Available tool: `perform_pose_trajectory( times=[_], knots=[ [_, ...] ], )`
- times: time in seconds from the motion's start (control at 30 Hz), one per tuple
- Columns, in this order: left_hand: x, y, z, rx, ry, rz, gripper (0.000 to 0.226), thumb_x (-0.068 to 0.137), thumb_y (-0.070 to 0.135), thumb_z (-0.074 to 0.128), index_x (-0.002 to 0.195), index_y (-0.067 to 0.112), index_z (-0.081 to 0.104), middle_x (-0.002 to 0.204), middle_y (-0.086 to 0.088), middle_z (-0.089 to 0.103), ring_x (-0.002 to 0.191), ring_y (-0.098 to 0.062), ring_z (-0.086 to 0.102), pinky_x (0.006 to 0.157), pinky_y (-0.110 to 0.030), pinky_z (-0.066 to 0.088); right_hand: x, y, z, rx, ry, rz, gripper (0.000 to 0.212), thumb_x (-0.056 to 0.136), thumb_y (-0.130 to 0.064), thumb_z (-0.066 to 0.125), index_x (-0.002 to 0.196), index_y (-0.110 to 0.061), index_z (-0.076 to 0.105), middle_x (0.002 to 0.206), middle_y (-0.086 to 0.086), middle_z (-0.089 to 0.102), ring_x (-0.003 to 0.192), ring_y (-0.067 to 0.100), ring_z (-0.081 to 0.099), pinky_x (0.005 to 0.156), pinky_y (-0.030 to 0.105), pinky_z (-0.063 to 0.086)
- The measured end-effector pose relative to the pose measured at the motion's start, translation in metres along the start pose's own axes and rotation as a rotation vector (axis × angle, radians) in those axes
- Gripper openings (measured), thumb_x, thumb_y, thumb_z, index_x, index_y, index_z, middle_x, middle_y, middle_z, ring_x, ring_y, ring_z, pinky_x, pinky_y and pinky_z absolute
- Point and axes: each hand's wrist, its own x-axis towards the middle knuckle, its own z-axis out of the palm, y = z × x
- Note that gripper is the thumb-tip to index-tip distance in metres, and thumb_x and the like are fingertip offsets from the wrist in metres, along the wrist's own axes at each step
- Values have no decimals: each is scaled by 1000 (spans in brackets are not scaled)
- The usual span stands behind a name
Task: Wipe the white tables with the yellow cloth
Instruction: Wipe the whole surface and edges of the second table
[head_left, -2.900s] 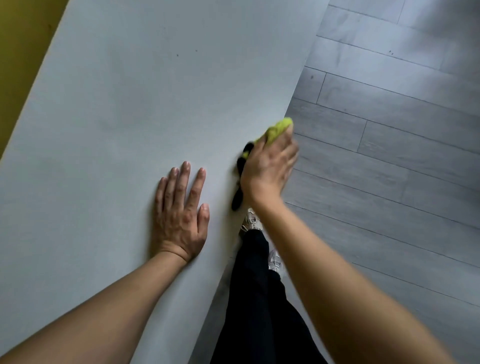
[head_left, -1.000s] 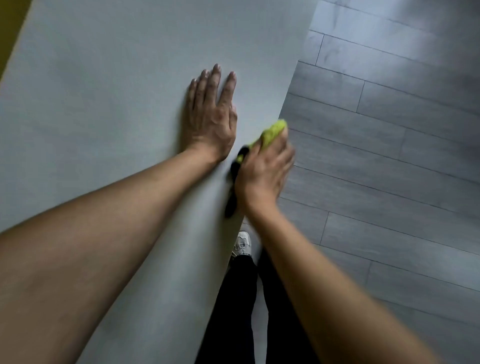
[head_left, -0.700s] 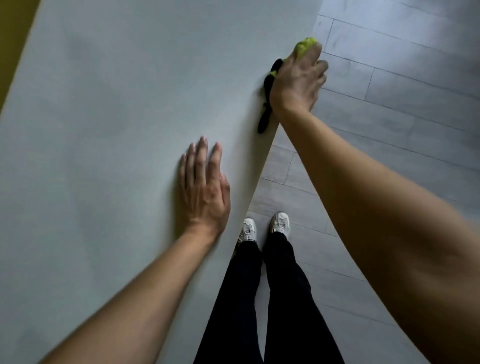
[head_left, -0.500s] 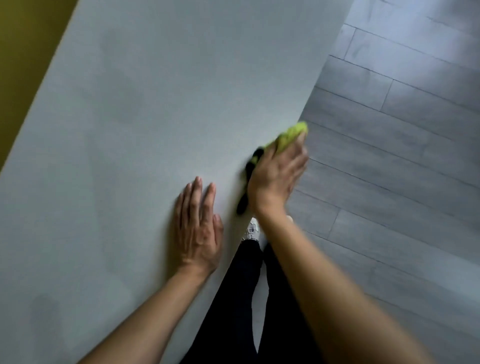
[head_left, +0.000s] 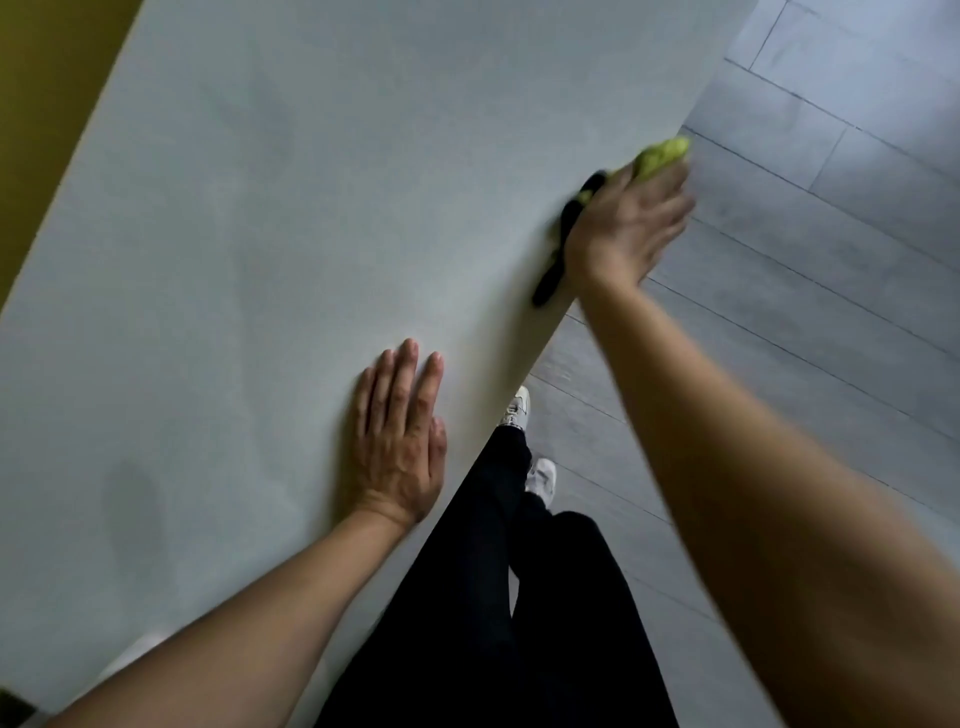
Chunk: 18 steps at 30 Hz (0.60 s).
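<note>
A large white table (head_left: 311, 208) fills the left and middle of the head view. My right hand (head_left: 623, 228) presses the yellow cloth (head_left: 662, 156) against the table's right edge; the cloth's yellow end sticks out past my fingertips and a black part (head_left: 566, 234) trails along the edge below my palm. The hand is blurred by motion. Flat on the tabletop near that same edge lies my left hand (head_left: 400, 441), fingers together and holding nothing.
Grey plank floor (head_left: 805, 260) runs along the table's right side. My legs in black trousers (head_left: 493, 597) and white shoes (head_left: 540, 475) stand close to the table edge. A yellow wall (head_left: 47, 104) borders the table at the far left.
My right hand has slid the cloth forward along the table's right edge, away from my body. My left hand stays flat on the tabletop.
</note>
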Motion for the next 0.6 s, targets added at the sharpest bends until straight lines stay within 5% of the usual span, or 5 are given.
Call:
perform_pose_trajectory(
  times=[0.27,0.53,0.6],
  knots=[
    [-3,-4,2,-7,32,29,60,103,26,33,160,9,38,169,-14,29,158,-33,24,128,-54,20,63,-24,-3,-50,26,-47,56,106,-41,31,155,-17,21,144,8,37,131,24,42,104,38,40],
    [-2,-6,9,-13,130,54,58,101,24,39,157,10,45,166,-15,36,155,-34,32,128,-52,21,-153,81,1,170,-140,-114,65,107,-39,35,161,-14,7,154,19,28,140,37,29,119,47,22],
    [-1,-7,11,-8,153,63,58,99,21,41,156,9,47,164,-17,39,153,-36,35,127,-54,24,-207,108,-2,164,-207,-144,65,107,-40,33,161,-17,4,154,17,27,140,35,28,117,53,27]
  ],
)
